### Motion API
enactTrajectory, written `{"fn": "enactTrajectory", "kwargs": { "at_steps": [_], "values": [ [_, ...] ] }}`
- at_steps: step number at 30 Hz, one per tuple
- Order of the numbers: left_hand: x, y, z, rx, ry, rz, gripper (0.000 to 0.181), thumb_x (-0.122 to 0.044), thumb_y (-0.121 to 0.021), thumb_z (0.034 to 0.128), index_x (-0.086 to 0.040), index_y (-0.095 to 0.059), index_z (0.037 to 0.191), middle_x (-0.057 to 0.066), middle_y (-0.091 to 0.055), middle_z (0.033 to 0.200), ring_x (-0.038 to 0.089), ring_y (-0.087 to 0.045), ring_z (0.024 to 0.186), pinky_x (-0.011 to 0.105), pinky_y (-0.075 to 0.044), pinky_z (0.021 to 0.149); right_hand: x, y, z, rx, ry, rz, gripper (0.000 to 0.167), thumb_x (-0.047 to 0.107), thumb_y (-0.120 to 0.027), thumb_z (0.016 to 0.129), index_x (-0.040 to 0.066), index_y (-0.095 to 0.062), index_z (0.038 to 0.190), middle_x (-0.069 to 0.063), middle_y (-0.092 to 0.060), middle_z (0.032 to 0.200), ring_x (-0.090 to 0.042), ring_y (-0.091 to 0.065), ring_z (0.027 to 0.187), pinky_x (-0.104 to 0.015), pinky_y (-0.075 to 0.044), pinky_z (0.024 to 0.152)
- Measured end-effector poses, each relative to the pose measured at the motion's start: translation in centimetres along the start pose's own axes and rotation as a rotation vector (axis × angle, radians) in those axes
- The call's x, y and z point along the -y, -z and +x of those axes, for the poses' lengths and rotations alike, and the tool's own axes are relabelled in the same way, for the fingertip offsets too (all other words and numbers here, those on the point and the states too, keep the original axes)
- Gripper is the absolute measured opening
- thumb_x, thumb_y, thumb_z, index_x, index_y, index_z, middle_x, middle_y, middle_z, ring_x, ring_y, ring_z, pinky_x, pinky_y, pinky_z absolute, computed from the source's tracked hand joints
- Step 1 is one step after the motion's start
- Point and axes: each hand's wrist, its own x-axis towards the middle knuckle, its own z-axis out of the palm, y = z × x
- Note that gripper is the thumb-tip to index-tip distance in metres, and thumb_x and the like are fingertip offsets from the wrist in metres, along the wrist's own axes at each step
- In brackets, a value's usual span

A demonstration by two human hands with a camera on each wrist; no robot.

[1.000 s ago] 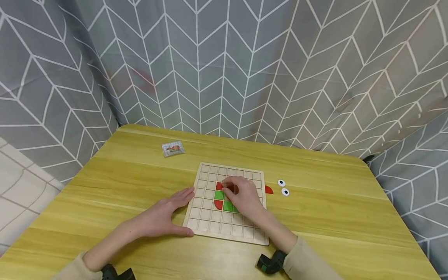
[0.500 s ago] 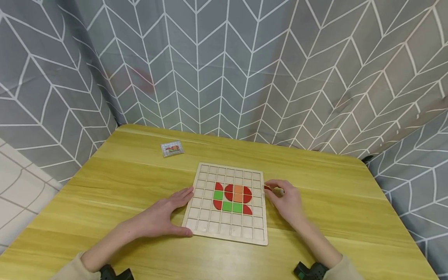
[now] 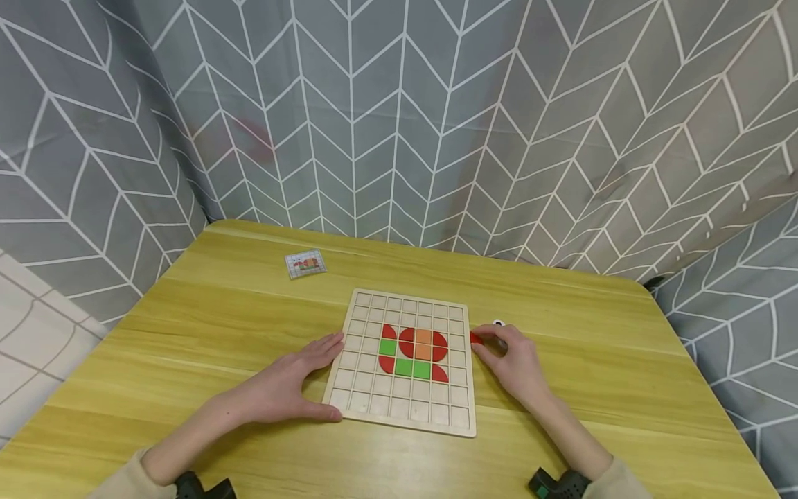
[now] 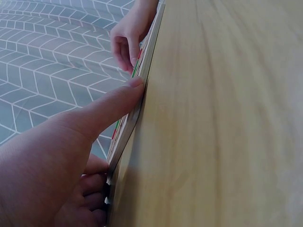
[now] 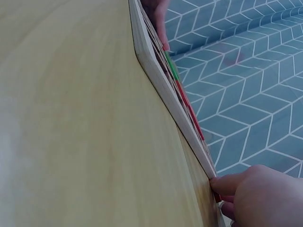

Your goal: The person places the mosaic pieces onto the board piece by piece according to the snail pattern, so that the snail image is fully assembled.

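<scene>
A square wooden grid board [image 3: 399, 409] lies on the table. Set in its cells are red curved tiles [image 3: 386, 364], green square tiles [image 3: 404, 367] and orange square tiles [image 3: 423, 344]. My left hand [image 3: 280, 384] rests at the board's left edge, fingers straight and thumb at the near corner. Just off the right edge, thumb and index finger of my right hand [image 3: 514, 360] pinch a red rounded tile [image 3: 476, 338], partly hidden by the fingertips. In the right wrist view this red tile [image 5: 217, 196] shows below the index finger, close to the board's side.
A white eye disc [image 3: 499, 323] peeks out behind my right hand; a second one is mostly covered by it. A small picture card [image 3: 305, 264] lies at the back left of the wooden table [image 3: 592, 346]. Patterned grey curtain [image 3: 399, 125] hangs behind.
My right hand has left the middle of the board and moved right to the red tile beside it, uncovering the tile pattern. My left hand has stayed at the left edge.
</scene>
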Motion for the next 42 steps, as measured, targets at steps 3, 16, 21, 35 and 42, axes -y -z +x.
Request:
{"fn": "enactTrajectory", "kwargs": {
  "at_steps": [3,16,21,35,42],
  "values": [
    [0.02,0.03,0.00,0.000,-0.002,0.004,0.111,-0.073,-0.071,0.0745,-0.007,-0.034,0.156,0.006,-0.024,0.166,0.034,-0.025,0.151,0.057,-0.032,0.115,-0.05,-0.07,0.07,-0.005,0.002,0.010,0.024,0.007,-0.083,0.080,0.012,-0.076,0.102,0.002,-0.074,0.093,-0.015,-0.065,0.089,-0.028,-0.055,0.080],
    [0.03,0.08,0.00,-0.008,-0.011,0.007,0.110,-0.071,-0.072,0.0751,-0.006,-0.034,0.155,0.007,-0.025,0.165,0.035,-0.025,0.150,0.058,-0.032,0.115,0.06,0.06,0.09,0.008,-0.017,0.022,0.025,0.006,-0.080,0.082,0.013,-0.075,0.106,0.004,-0.073,0.096,-0.013,-0.065,0.093,-0.028,-0.056,0.084],
    [0.00,0.06,0.00,0.000,-0.006,-0.001,0.111,-0.072,-0.071,0.0748,-0.006,-0.034,0.156,0.007,-0.024,0.165,0.035,-0.025,0.151,0.059,-0.031,0.114,-0.08,-0.03,0.12,-0.004,-0.039,0.030,0.026,0.006,-0.081,0.082,0.011,-0.075,0.106,0.002,-0.074,0.098,-0.016,-0.065,0.093,-0.026,-0.053,0.082],
    [-0.11,0.17,0.00,0.008,0.004,-0.007,0.111,-0.072,-0.071,0.0747,-0.007,-0.033,0.156,0.006,-0.023,0.166,0.034,-0.024,0.151,0.059,-0.031,0.115,-0.30,-0.04,0.30,-0.050,-0.083,-0.014,0.025,0.010,-0.084,0.080,0.010,-0.076,0.104,-0.001,-0.075,0.098,-0.019,-0.063,0.092,-0.028,-0.050,0.078],
    [-0.16,0.18,-0.03,0.009,0.005,-0.007,0.111,-0.073,-0.071,0.0745,-0.007,-0.033,0.156,0.006,-0.023,0.166,0.034,-0.024,0.151,0.059,-0.031,0.115,-0.44,-0.07,0.29,-0.065,-0.095,-0.043,0.023,0.012,-0.085,0.079,0.012,-0.077,0.100,-0.001,-0.075,0.094,-0.019,-0.064,0.090,-0.035,-0.051,0.077]
  ]
}}
